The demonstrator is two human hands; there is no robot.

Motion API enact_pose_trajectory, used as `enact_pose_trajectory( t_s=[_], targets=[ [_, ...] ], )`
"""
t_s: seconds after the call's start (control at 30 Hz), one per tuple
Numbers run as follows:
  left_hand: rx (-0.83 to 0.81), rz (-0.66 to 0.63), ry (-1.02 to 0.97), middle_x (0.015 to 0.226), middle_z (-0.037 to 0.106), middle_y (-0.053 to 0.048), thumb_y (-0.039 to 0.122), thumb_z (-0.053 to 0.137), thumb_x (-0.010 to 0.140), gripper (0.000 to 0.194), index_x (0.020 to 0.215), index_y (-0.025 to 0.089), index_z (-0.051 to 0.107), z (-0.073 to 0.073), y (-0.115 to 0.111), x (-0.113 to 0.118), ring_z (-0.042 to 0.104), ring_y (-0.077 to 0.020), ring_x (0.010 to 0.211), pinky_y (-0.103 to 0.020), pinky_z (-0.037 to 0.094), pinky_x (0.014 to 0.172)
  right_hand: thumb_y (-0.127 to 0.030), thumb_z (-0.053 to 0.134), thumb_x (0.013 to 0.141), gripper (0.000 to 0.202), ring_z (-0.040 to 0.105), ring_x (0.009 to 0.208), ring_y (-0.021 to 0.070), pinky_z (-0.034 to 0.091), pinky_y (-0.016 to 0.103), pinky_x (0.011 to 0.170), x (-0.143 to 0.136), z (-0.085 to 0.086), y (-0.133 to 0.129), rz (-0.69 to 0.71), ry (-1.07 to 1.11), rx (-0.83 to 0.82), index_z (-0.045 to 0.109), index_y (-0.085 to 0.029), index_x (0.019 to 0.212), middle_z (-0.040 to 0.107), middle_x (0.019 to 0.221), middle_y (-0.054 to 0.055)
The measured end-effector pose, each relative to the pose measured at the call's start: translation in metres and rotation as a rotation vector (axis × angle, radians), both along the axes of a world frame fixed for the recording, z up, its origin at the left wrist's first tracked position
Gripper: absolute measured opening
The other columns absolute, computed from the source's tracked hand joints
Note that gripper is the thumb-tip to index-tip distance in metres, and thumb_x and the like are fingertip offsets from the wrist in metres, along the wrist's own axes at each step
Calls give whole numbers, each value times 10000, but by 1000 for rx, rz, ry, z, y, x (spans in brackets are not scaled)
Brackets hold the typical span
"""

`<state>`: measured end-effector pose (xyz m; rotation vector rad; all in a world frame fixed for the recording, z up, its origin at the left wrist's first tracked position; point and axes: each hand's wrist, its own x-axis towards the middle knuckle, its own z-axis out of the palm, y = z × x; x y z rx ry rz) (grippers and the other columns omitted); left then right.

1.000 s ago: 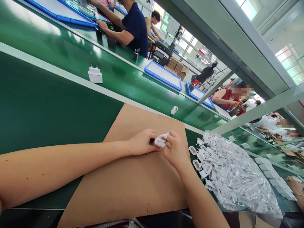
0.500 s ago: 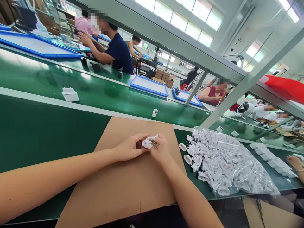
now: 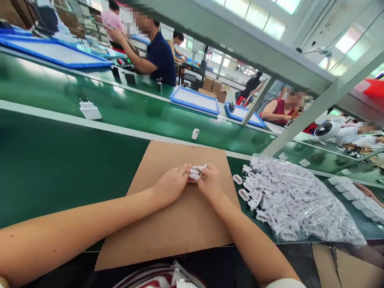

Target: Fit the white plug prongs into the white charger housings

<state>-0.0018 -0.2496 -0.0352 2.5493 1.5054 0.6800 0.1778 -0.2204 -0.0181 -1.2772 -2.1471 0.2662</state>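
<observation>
Above the cardboard sheet (image 3: pixel 177 216), both hands meet at a small white plastic plug part (image 3: pixel 195 173). My left hand (image 3: pixel 173 183) pinches it from the left with the fingers pressed together. On the other side, my right hand (image 3: pixel 212 182) grips it between thumb and fingers. The fingers cover much of the part, so its exact shape is hard to make out. To the right of my right arm, a clear plastic bag (image 3: pixel 312 200) full of similar white plug parts spills several loose ones (image 3: pixel 244 195) at its mouth.
A green conveyor (image 3: pixel 141 116) runs behind the cardboard, carrying a white charger (image 3: pixel 90 111) and a smaller white piece (image 3: pixel 195 134). White boxy pieces (image 3: pixel 357 196) stand in a row at right, near another person's hand. A grey metal post (image 3: pixel 297 120) slants up behind the bag.
The view has shifted, so the bench appears slightly higher and the hands further right. My left fingers have closed in more tightly against the white part, which both hands still hold.
</observation>
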Motion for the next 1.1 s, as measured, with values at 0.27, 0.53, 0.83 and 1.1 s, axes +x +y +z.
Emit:
enact_pose_trajectory(
  t_s=[0.27,0.53,0.83,1.1],
  targets=[
    [-305,-82,-568,1252,691,-80,510,573,900,485,1292,225,591,13,3,-9,660,-265,1091,-410,535,973,-182,658,810,387,562,892,217,476,352,817,5,-6,-3,98,200,-1,699,-251,1188,621,903,36],
    [-479,55,-619,1111,748,-45,588,630,819,500,1167,232,672,18,17,-18,693,-250,961,-364,555,868,-264,690,829,475,530,1204,358,426,485,989,72,35,9,-381,-252,-115,638,-190,1295,616,1288,155],
    [-151,722,-528,1221,717,-121,329,643,815,437,1216,157,619,25,143,-94,664,-290,1112,-361,497,943,-120,576,859,236,607,1119,331,462,414,912,90,39,20,-497,-431,-275,735,-177,1024,668,1100,140],
    [110,910,-396,1449,511,-238,349,660,796,685,1386,54,478,24,158,-97,408,-445,1367,-529,321,1098,-174,718,752,337,643,856,180,529,342,808,53,14,13,-126,106,-232,644,-220,1077,584,1114,54]
  ],
)
